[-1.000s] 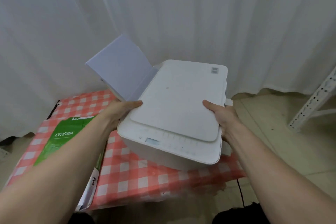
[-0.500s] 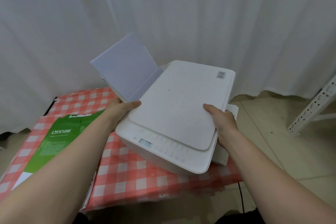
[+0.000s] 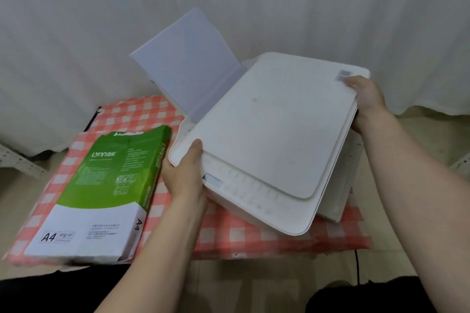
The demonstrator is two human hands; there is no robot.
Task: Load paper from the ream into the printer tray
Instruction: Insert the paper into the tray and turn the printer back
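A white printer (image 3: 274, 132) sits turned at an angle on the checked table. A stack of white paper (image 3: 188, 68) stands in its rear tray, leaning back to the left. My left hand (image 3: 184, 173) grips the printer's front left corner, thumb on top. My right hand (image 3: 366, 101) grips the far right corner, fingers curled over the lid edge. The green and white A4 ream (image 3: 101, 193) lies flat on the table to the left of the printer, apart from both hands.
A red and white checked cloth (image 3: 254, 239) covers the small table. White curtains (image 3: 279, 2) hang close behind it. A black cable (image 3: 357, 267) drops from the table's right front. A white perforated metal bracket (image 3: 15, 160) shows at the far left.
The printer has turned clockwise and shifted right. My right hand slid from its near right edge to the far right corner; my left hand moved down to the front left corner.
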